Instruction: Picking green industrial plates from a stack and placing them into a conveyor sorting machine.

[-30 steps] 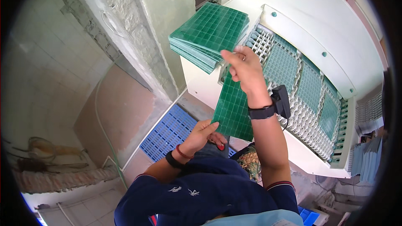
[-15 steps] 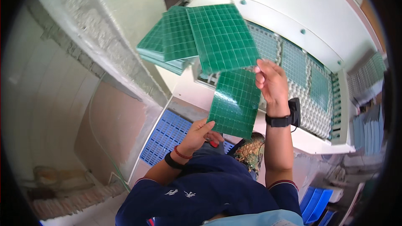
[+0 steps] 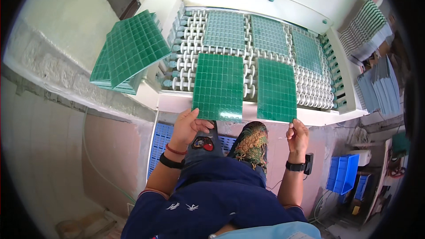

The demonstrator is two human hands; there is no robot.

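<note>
My left hand pinches the lower left corner of a green gridded circuit board panel. That panel overlaps the front edge of the roller conveyor and covers some of its white wheels. In my right hand, the thumb and fingers are closed on the lower right corner of a second green panel, held beside the first with a gap between them. Whether either panel rests on the wheels I cannot tell. Farther back, three paler green panels lie in a row on the conveyor.
A fanned stack of green panels sits at the conveyor's left end. To the right are upright racked panels and a bundle of grey-blue sheets. A blue bin stands lower right; blue slatted matting is underfoot.
My right hand has brought its panel from beside the stack down to the right. The left-hand panel now extends over the conveyor's front. The view has shifted, showing more of the conveyor.
</note>
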